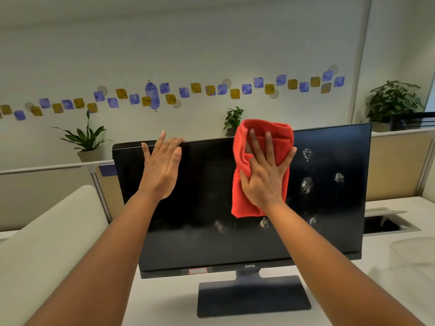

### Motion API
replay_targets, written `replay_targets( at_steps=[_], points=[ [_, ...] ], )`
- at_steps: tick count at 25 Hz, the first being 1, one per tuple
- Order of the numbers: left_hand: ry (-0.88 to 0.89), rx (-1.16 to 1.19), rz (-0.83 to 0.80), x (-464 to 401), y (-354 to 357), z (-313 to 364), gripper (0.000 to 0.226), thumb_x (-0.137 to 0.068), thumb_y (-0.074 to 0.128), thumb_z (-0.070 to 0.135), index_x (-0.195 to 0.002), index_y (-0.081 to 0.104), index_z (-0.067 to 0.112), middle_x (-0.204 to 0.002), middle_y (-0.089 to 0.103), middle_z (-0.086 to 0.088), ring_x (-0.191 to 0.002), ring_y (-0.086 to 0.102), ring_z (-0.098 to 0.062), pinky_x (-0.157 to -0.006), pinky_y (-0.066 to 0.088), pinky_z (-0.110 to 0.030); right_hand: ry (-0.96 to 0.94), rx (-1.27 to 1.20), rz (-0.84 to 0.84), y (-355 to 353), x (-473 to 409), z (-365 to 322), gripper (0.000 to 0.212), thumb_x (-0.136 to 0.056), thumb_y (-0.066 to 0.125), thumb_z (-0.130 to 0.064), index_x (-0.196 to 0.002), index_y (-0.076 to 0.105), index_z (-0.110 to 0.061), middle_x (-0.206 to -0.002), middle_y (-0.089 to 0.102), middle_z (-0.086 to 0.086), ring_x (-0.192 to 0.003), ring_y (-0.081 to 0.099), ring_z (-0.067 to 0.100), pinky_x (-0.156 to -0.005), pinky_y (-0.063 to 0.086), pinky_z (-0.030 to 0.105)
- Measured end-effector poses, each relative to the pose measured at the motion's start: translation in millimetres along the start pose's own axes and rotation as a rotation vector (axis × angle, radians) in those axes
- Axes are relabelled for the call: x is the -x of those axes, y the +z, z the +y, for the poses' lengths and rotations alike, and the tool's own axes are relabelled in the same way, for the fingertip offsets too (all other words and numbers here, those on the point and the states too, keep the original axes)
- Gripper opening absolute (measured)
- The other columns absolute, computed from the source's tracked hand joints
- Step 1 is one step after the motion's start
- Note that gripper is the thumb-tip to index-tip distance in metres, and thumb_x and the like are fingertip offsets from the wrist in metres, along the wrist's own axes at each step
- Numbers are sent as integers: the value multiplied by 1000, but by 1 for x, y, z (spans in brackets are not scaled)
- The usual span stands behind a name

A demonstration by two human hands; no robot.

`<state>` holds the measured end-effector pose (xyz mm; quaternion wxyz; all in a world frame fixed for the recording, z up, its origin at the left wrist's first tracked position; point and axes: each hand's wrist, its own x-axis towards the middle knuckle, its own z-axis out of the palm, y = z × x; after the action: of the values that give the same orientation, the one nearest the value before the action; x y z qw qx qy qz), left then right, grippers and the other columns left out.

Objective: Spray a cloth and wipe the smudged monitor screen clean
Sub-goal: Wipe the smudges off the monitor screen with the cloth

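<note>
Head view shows your right hand (264,171) spread flat, fingers splayed, pressing the red cloth (261,165) against the monitor screen (195,208) near its top edge, right of centre; the cloth is bunched and folded under the palm, its top poking above the bezel and its lower end hanging below your wrist. Your left hand (162,168) is open too — fingers curled over the top edge of the monitor, palm facing the glass, holding nothing else. Whitish smudges (306,185) dot the dark screen to the right of the cloth and along a lower band beneath it; the left part looks plain black. The monitor stands on its dark base (253,296) on a pale desk (388,267); potted plants (86,140) sit beyond the partition behind.
</note>
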<state>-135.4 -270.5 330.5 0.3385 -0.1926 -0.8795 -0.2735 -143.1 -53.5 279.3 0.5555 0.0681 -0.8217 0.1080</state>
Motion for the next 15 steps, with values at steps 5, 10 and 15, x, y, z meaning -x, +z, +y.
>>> replay_targets(
  at_steps=[5,10,15],
  points=[
    [-16,40,17,0,-2,2,53,-92,12,35,-132,42,17,-148,32,-4,-140,0,-6,-111,-20,-41,244,37,48,-17,2,60,56,-88,35,-35,-140,34,-14,-150,29,6,-140,8,29,-101,-6,71],
    [-56,58,20,-3,-2,2,44,-98,17,27,-129,45,16,-147,35,-5,-143,4,-14,-111,-21,-42,487,-35,120,-17,-3,55,67,-86,33,-49,-140,32,-8,-152,25,10,-142,8,35,-107,-3,69],
    [-56,62,14,-3,-2,-2,47,-95,19,32,-130,45,16,-147,34,-6,-143,3,-15,-109,-22,-42,257,20,62,5,-6,-3,78,-82,38,-57,-144,21,-11,-151,26,13,-140,14,34,-106,1,65]
  ],
)
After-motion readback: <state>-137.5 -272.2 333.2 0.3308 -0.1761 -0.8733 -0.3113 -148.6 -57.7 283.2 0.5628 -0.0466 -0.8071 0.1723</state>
